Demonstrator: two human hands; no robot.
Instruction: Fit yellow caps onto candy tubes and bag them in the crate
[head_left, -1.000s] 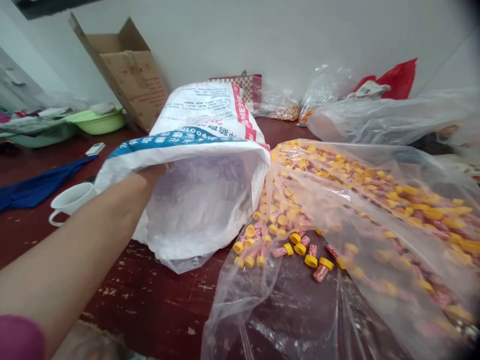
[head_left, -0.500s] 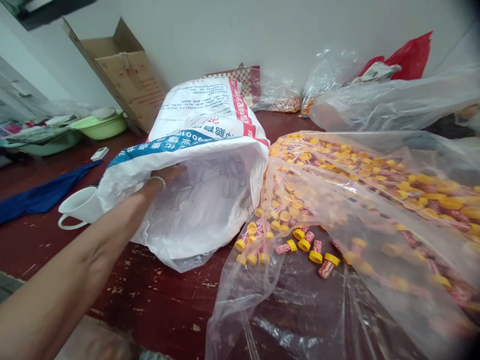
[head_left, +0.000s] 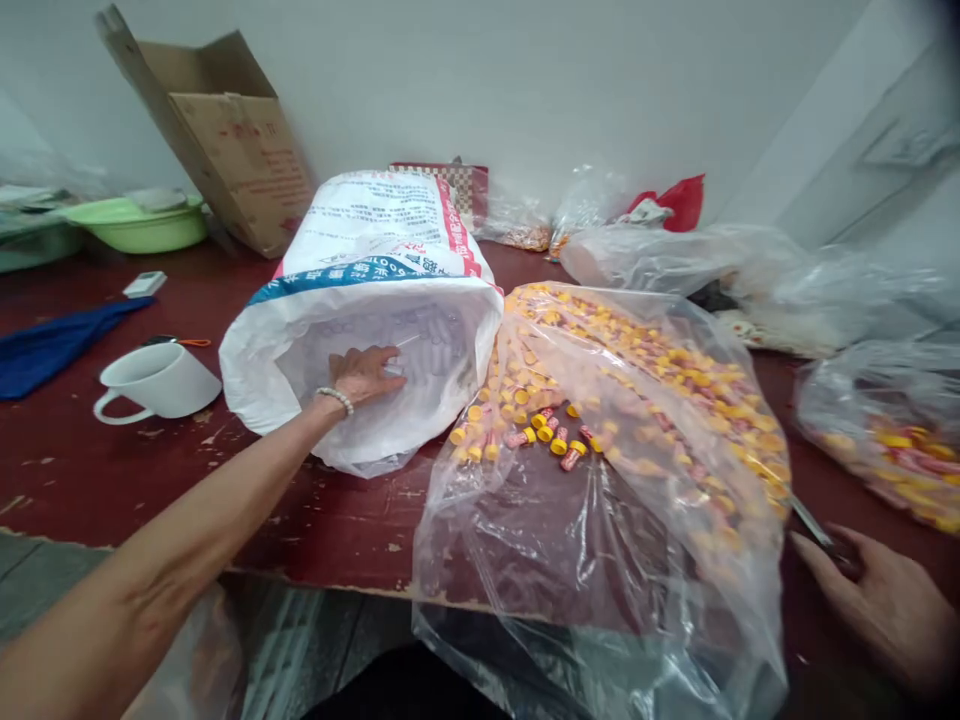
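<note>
My left hand (head_left: pixel 366 375), with a beaded bracelet at the wrist, reaches into the mouth of a white woven sack (head_left: pixel 390 225) with blue and red print. Its fingers are closed on a small clear plastic tube (head_left: pixel 393 369). More clear tubes (head_left: pixel 439 345) lie deeper in the sack's plastic liner. At the right edge, my right hand (head_left: pixel 885 600) is wrapped round a slim tool (head_left: pixel 814 525) with a metal front and dark handle; its exact kind is unclear. Between the hands, a clear plastic bag (head_left: pixel 600 550) holds many red-patterned pieces with yellow caps (head_left: pixel 574 455).
A white mug (head_left: pixel 161 385), a blue cloth (head_left: pixel 67 345) and a small white box (head_left: pixel 144 285) are on the red table (head_left: pixel 337 530) at left. Behind stand a green basin (head_left: pixel 146 232) and an open carton (head_left: pixel 240 165). Another filled bag (head_left: pixel 900 440) sits far right.
My left hand has come back toward the sack's mouth, its fingers now visible with a tube. The view has shifted right and back, bringing my right hand and its tool into sight.
</note>
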